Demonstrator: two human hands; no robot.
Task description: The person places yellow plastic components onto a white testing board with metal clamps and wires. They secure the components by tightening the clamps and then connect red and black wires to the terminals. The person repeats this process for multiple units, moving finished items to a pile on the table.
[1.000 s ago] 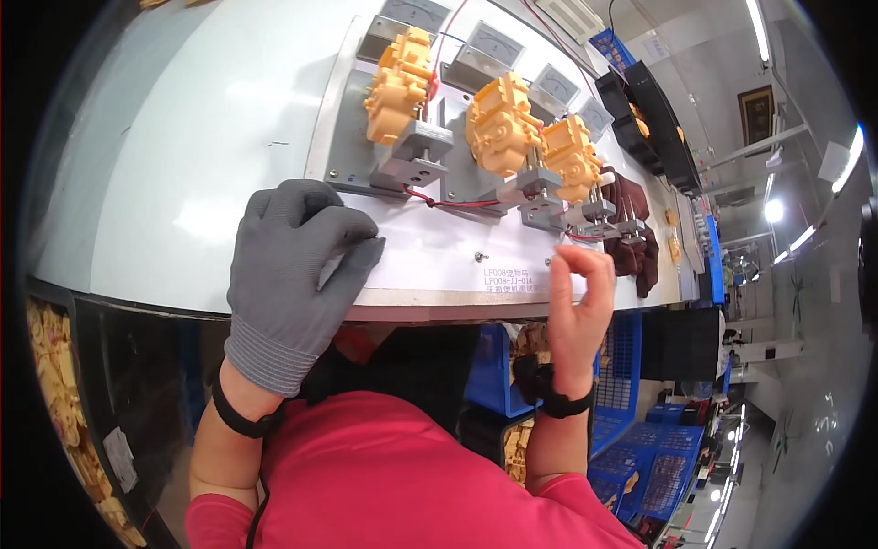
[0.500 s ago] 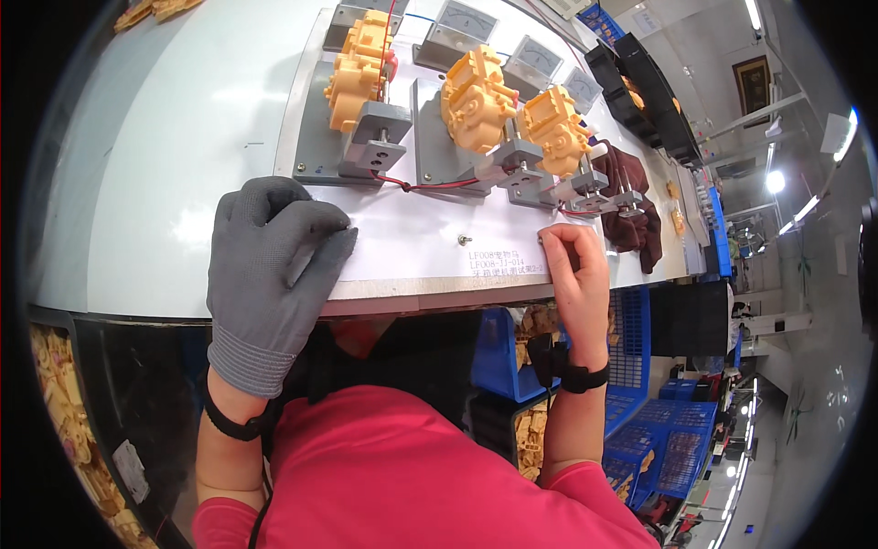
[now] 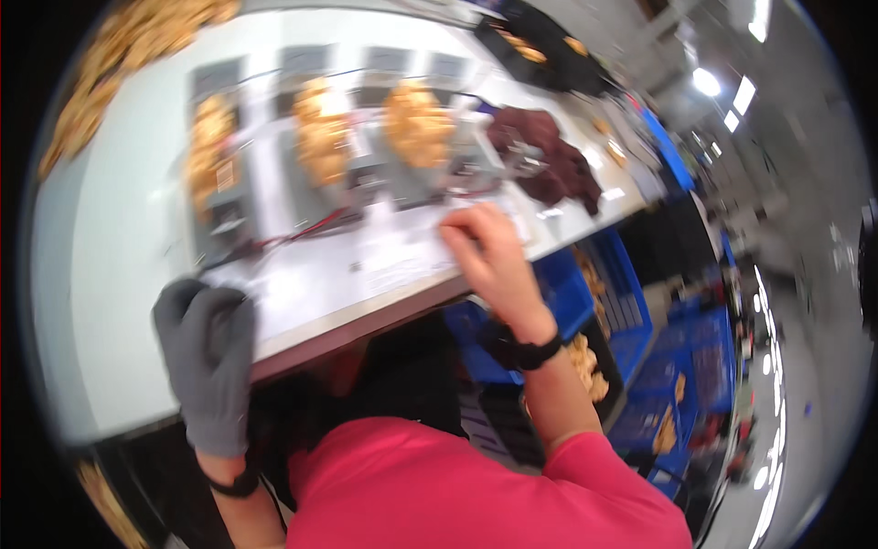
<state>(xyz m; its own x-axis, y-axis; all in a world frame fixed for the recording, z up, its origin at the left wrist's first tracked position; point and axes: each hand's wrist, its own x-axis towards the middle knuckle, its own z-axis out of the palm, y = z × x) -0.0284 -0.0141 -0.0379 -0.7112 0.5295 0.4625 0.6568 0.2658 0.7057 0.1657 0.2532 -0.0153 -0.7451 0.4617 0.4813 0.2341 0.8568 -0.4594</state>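
The picture is smeared by motion. My left hand (image 3: 208,352), in a grey knit glove, is closed with curled fingers at the table's near edge, left of a white sheet (image 3: 306,288). My bare right hand (image 3: 487,252) is over the sheet's right part, thumb and forefinger pinched together; what either hand holds, if anything, cannot be made out. Between them lies a small dark metal piece (image 3: 355,266). Beyond stand three orange plastic housings: left (image 3: 212,151), middle (image 3: 322,133) and right (image 3: 418,123), each on a grey fixture. A red wire (image 3: 306,229) runs along the fixtures.
Grey-framed panel meters (image 3: 389,60) line the back of the fixtures. A maroon cloth (image 3: 549,165) lies to their right, black trays (image 3: 540,50) beyond it. Orange parts (image 3: 114,64) are heaped far left. Blue baskets (image 3: 681,357) and a blue bin (image 3: 560,291) stand below the table's right side.
The view has swung, so fixtures, cloth and both hands appear farther left, and the picture has blurred. The gloved left hand sits lower, farther from the fixtures. The right hand keeps its pinch.
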